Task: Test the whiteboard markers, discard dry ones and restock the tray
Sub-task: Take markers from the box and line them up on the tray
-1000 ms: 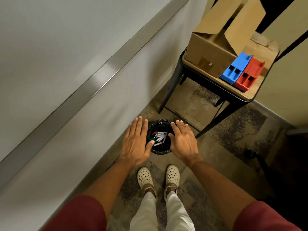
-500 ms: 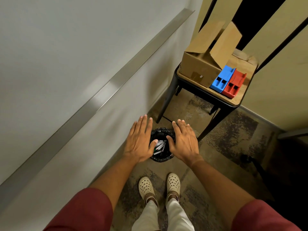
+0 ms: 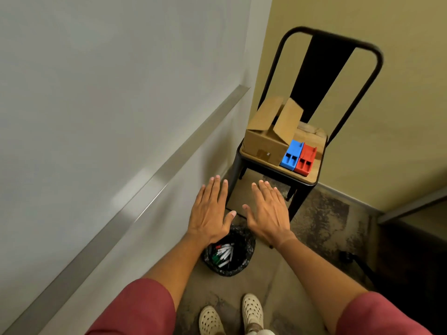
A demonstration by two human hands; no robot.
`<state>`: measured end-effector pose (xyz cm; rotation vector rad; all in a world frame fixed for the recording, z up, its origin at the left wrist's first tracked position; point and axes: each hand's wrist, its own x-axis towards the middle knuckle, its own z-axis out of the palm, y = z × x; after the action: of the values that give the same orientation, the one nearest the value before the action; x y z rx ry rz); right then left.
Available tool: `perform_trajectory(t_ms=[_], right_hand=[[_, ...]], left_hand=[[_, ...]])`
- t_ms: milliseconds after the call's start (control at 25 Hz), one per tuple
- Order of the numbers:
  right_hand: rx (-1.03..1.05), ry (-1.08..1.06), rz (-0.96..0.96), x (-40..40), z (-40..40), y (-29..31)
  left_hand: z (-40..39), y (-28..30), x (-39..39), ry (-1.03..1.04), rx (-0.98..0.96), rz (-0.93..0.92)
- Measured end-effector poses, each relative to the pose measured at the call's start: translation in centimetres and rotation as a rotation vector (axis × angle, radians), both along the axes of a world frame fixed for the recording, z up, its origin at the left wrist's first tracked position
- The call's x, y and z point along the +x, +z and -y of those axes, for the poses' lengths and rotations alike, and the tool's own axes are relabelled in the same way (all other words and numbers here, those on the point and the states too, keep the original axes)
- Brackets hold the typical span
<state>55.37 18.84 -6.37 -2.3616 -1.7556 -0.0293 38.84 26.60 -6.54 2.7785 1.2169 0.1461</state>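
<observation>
A small bin lined with a black bag (image 3: 244, 262) stands on the floor and holds several markers (image 3: 223, 255) with white barrels and red and green caps. My left hand (image 3: 210, 211) and my right hand (image 3: 268, 211) hover palm-down, fingers spread and empty, above and beyond the bin. The whiteboard (image 3: 96, 81) fills the left, with its long metal tray (image 3: 154, 175) along the bottom edge; no markers show on it. An open cardboard box (image 3: 268, 139) sits on a chair, with a blue holder (image 3: 291, 155) and a red holder (image 3: 306, 160) beside it.
The black metal chair (image 3: 312, 180) with a wooden seat stands against the yellow wall in the corner, just past the bin. My feet in pale clogs (image 3: 229, 315) are on the mottled floor. A dark object lies at the right edge (image 3: 411, 262).
The view has tilted up, so the whole chair back now shows. Both hands have risen from directly over the bin to a spot nearer the chair, still empty and spread.
</observation>
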Motion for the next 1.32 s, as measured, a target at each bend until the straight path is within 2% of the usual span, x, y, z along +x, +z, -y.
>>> perform_trajectory(t_ms=[320,600,960,1160,1320], right_hand=[[0.072,-0.097,0.036,2.6,-2.1,3.6],[0.146,-0.142,-0.020,8.0,-6.7,4.9],[0.133,-0.090,-0.113,15.5,-14.1,5.0],[0.156,-0.050,-0.169,16.4,-16.4,4.4],[0.189,-0.054,-0.216,16.1,-17.1,4.3]], left_hand=[[-3.2,3.4,3.4,-0.066,0.041,0.023],[-7.5,5.7,9.5,-0.103,0.040,0.075],[-14.0,6.9,18.5,-0.025,-0.008,0.080],[-16.0,6.7,21.0,-0.028,-0.063,0.115],[-16.9,6.7,21.3,-0.113,-0.043,0.080]])
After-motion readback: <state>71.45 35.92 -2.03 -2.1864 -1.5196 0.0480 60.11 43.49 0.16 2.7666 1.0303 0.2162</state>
